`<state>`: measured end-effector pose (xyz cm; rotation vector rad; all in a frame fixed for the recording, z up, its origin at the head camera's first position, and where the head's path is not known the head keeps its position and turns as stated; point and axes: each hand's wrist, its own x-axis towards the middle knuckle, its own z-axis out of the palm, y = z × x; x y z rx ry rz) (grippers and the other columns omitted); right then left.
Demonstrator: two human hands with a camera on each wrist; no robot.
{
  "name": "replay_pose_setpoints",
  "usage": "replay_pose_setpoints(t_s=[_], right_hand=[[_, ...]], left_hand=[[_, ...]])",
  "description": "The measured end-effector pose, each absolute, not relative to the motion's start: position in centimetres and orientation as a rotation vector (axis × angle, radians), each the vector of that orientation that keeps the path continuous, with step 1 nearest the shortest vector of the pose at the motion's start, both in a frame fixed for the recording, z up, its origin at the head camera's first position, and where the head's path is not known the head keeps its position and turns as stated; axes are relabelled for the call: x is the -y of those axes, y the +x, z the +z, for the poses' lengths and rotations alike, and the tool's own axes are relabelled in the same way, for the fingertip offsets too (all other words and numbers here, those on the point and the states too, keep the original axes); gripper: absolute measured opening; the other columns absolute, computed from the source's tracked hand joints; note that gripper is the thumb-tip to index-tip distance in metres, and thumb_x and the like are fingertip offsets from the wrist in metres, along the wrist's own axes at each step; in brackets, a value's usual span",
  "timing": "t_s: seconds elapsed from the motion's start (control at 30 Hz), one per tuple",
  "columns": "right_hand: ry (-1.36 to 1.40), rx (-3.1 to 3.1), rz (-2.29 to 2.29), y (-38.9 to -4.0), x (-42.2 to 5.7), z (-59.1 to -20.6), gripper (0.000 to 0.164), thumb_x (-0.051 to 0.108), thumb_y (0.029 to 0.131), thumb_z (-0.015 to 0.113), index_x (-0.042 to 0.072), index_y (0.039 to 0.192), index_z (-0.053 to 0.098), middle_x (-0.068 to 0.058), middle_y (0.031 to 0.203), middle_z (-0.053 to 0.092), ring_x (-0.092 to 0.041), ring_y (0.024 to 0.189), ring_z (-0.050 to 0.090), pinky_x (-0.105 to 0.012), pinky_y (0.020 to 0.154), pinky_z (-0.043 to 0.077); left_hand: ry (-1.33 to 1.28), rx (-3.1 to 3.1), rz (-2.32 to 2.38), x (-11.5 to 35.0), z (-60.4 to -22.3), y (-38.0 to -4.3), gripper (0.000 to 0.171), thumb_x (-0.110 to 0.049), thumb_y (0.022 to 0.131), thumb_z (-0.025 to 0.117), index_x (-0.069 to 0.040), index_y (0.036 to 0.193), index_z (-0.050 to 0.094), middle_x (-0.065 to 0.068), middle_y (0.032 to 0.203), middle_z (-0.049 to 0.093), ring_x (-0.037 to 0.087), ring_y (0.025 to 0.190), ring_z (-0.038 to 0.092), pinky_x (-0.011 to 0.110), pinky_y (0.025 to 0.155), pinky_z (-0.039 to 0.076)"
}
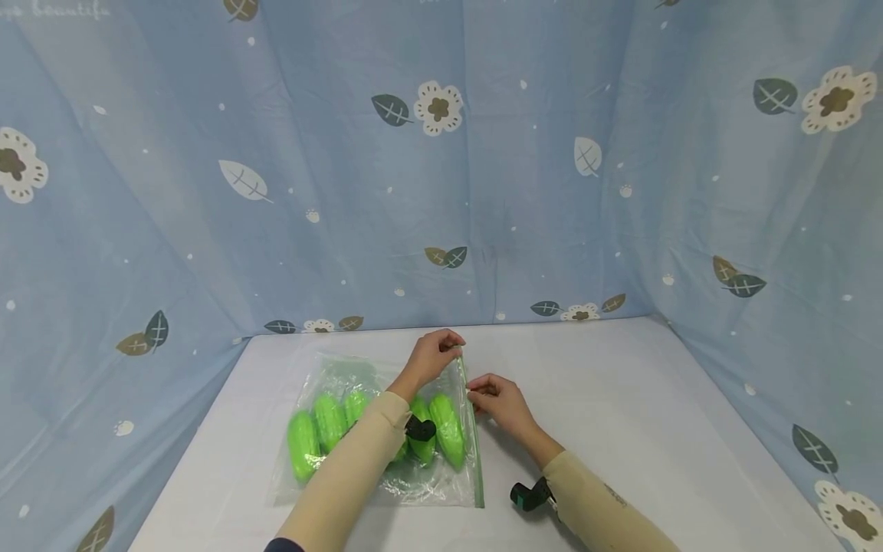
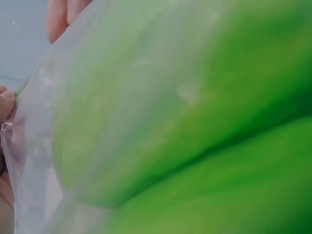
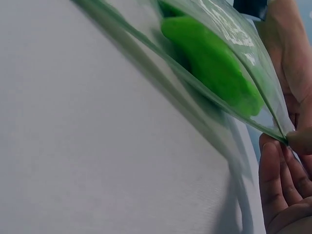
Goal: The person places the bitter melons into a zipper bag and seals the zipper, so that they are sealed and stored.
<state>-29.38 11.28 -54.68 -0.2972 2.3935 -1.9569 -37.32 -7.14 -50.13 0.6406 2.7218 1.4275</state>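
Note:
A clear zip bag [image 1: 441,487] with a green strip along its right edge lies flat, with several bright green cucumber-shaped pieces [image 1: 447,431] side by side inside. My left hand [image 1: 433,354] pinches the far corner of the bag at the green strip, its forearm crossing over the bag and hiding some pieces. Lower down the same edge, my right hand [image 1: 498,400] pinches the strip between thumb and fingers. In the right wrist view, the bag's edge [image 3: 214,100] is raised off the table, and one green piece [image 3: 214,63] shows through the plastic.
The bag rests on a white table [image 1: 593,414]. A blue curtain [image 1: 345,192] with leaves and flowers stands behind the table and along both sides. A black wrist camera [image 1: 530,495] sits on the right forearm, another [image 1: 419,428] on the left.

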Motion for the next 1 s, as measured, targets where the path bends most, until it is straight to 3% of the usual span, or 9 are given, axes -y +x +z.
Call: replay_pose_setpoints(t_s=[0.2, 1.0], right_hand=[[-0.315, -2.36, -1.938, -28.3, -11.5, -55.2, 0.017, 0.008, 0.095, 0.071, -0.004, 0.107, 0.069, -0.012, 0.092, 0.073, -0.019, 0.072, 0.068, -0.034, 0.062, 0.06], [-0.279, -2.22, -1.905, -23.6, -12.2, -55.9, 0.02, 0.007, 0.094, 0.072, -0.006, 0.108, 0.066, -0.009, 0.088, 0.07, -0.02, 0.068, 0.068, -0.032, 0.06, 0.061]], left_hand=[[0.622, -2.725, 1.434, 7.3, -50.1, -37.3, 0.013, -0.01, 0.1, 0.066, -0.009, 0.112, 0.071, 0.003, 0.106, 0.072, 0.021, 0.099, 0.067, 0.038, 0.086, 0.057], [0.62, -2.724, 1.454, 7.1, -50.3, -37.1, 0.015, -0.009, 0.101, 0.065, -0.004, 0.113, 0.07, 0.002, 0.1, 0.071, 0.019, 0.093, 0.066, 0.037, 0.082, 0.056]])
